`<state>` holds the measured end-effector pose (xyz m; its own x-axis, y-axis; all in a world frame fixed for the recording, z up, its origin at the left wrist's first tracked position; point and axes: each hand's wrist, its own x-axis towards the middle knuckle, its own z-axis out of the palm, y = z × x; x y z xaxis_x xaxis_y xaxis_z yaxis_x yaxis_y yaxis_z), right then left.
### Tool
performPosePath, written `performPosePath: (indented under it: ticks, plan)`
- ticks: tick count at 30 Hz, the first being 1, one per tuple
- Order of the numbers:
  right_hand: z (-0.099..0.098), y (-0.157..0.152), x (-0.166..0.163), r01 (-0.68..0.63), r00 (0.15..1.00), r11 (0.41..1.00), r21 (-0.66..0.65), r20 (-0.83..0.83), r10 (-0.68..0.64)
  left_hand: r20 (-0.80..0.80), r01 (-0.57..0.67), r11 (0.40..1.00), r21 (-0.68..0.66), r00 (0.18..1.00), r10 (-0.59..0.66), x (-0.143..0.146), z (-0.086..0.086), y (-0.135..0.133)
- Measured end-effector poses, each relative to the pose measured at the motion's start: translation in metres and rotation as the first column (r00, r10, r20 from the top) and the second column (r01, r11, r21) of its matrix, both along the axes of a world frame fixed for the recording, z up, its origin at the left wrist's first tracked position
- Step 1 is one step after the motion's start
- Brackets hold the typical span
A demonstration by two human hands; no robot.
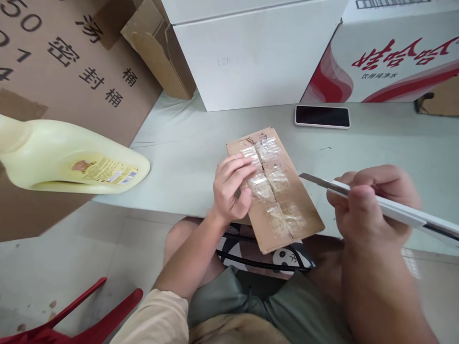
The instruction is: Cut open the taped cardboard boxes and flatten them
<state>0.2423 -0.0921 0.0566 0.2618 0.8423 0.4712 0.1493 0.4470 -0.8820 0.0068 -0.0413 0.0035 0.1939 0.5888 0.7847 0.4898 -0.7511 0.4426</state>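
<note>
1. Your right hand (371, 203) is closed around a white utility knife (382, 205), thumb along the handle and blade out.
2. Your left hand (232, 188) lies half-curled on a taped cardboard box (297, 210), fingertips over the clear tape (268, 148) and thumb by its left edge; you cannot tell from this view whether it grips or only presses.
3. You have the box in front of you on the pale surface (172, 177), its near end jutting past the front edge above your lap.
4. Beyond it, the red-and-white carton (405, 71) bears "饮用纯净水" in small dark print, with larger stylised red characters above. To your left, the big brown carton (79, 105) shows "50", "汤", "密封桶" and another "桶".
5. You can see a cartoon bear on the label of the pale yellow bottle (53, 153), but its text is too small to read. Marks on the white carton (258, 62) are faint.
6. Your box's long axis runs from far left to near right, its dark central seam following that line.
7. Your knife points left, its tip just beside the box's right edge; its long axis slants from there back toward you and rightward.
8. Near the cartons lies a phone (322, 116), screen dark.
</note>
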Motion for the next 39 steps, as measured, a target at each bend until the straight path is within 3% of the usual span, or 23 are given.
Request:
performPosePath:
  ticks: [4,8,11,15,23,30,39]
  plan:
    - [0.015,-0.010,0.005,0.087,0.989,0.981,-0.173,0.135,-0.064,-0.051,0.049,0.998,0.043,0.998,-0.047,0.007,-0.001,-0.007]
    - [0.031,-0.018,0.001,-0.085,0.995,0.949,-0.304,0.028,0.099,-0.054,0.066,0.997,0.033,0.997,-0.064,0.009,-0.005,-0.008]
    - [0.031,-0.020,-0.004,-0.181,0.983,0.914,-0.363,-0.087,0.161,-0.021,0.076,0.997,0.018,0.997,-0.075,0.011,-0.007,-0.008]
    - [0.021,-0.016,-0.013,-0.121,0.992,0.929,-0.349,-0.019,0.122,-0.017,0.082,0.996,-0.020,0.996,-0.083,0.011,-0.009,-0.009]
    - [0.021,-0.004,-0.022,-0.027,0.909,0.945,-0.325,0.386,0.159,-0.037,0.068,0.997,-0.045,0.997,-0.069,0.010,-0.011,-0.010]
    - [0.023,-0.009,-0.022,0.041,0.910,0.962,-0.269,0.407,0.074,0.001,0.109,0.994,-0.020,0.994,-0.109,0.011,-0.009,-0.009]
    - [0.023,-0.005,-0.025,0.041,0.905,0.956,-0.290,0.416,0.087,-0.026,0.089,0.996,-0.025,0.996,-0.090,0.010,-0.009,-0.009]
